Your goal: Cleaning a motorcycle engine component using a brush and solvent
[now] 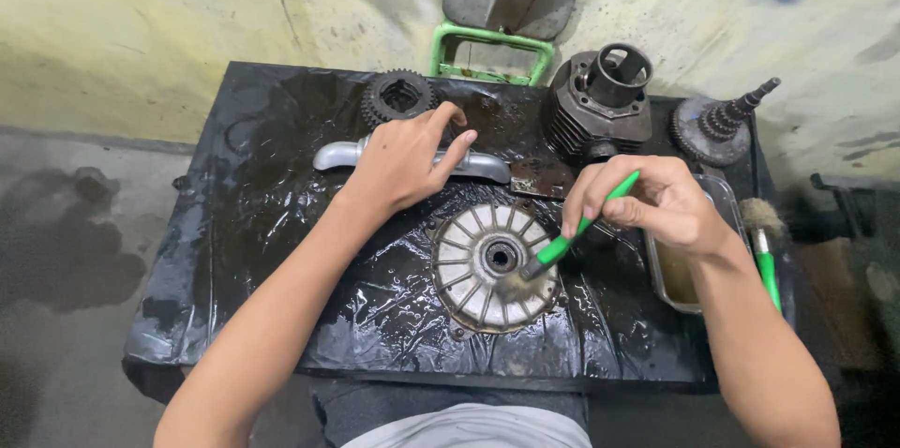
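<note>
Head view, right hand (656, 200) fingers pinching brush (572, 234)

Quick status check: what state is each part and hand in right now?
Left hand: resting on the grey metal pipe.
Right hand: gripping the green brush.
Finned round cover: flat, wet, bristles on it.
Clear tray: holds brownish liquid.
Second brush: lying unused.

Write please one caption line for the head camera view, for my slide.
Right hand scrubs a finned round metal cover with a green-handled brush; left hand rests on a grey metal handle.
</note>
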